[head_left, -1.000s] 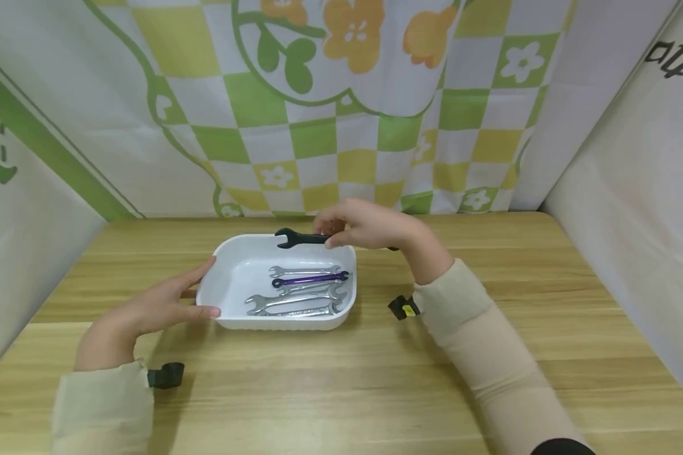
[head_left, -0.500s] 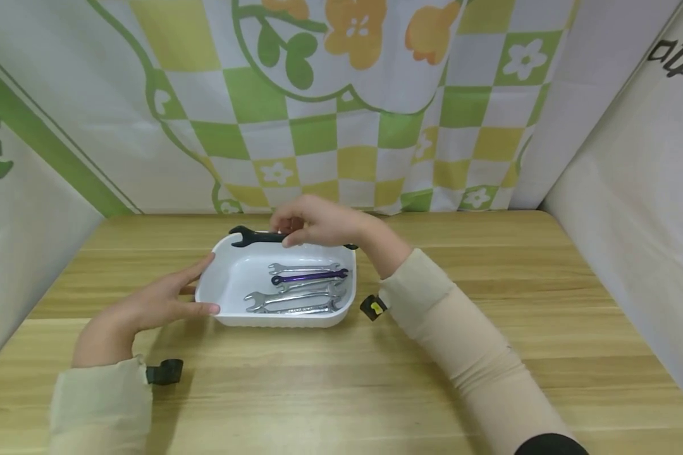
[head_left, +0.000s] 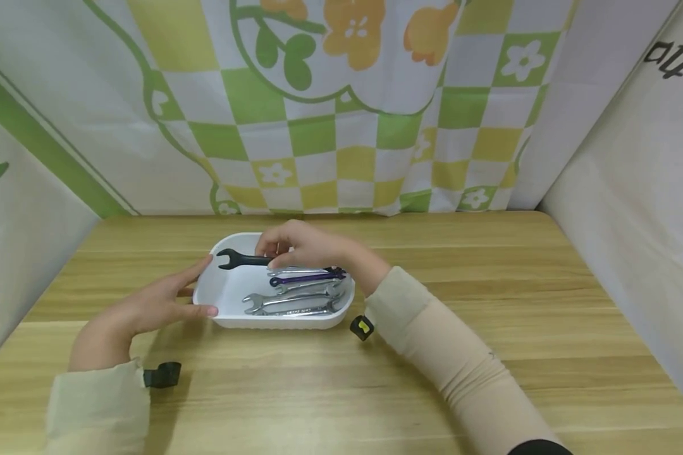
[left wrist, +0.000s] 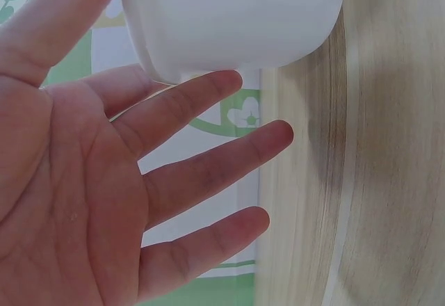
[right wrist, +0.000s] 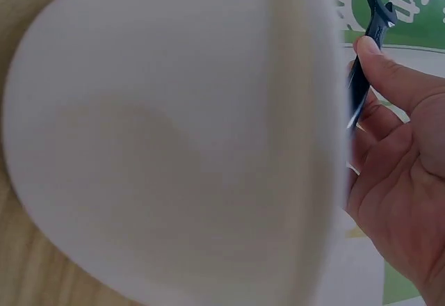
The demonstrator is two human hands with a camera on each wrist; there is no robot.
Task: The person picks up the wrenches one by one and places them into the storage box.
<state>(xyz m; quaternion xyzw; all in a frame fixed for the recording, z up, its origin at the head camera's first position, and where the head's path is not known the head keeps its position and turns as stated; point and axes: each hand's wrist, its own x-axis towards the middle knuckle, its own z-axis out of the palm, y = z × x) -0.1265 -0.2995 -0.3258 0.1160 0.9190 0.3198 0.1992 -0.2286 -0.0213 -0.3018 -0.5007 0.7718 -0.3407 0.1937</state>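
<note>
My right hand (head_left: 313,246) pinches a black open-end wrench (head_left: 245,260) between thumb and fingers, low over the far part of a white tub (head_left: 273,322). The wrench lies level, its open jaw pointing left; the hand hides its middle. In the right wrist view the tub's wall covers part of the same wrench (right wrist: 376,28). Several silver wrenches (head_left: 296,297) and a purple wrench (head_left: 304,279) lie side by side in the tub. At its left end my left hand (head_left: 148,313) touches the wall, thumb near and fingers far, straight and spread in the left wrist view.
The tub stands on a wooden table (head_left: 296,392). Behind it hangs a green and yellow checked cloth (head_left: 313,136), and pale panels close in the left and right sides. Black camera mounts (head_left: 162,375) sit at both cuffs.
My right hand has carried the black wrench leftward, then down from above the far rim into the tub's space. My left hand has stayed at the tub's left end.
</note>
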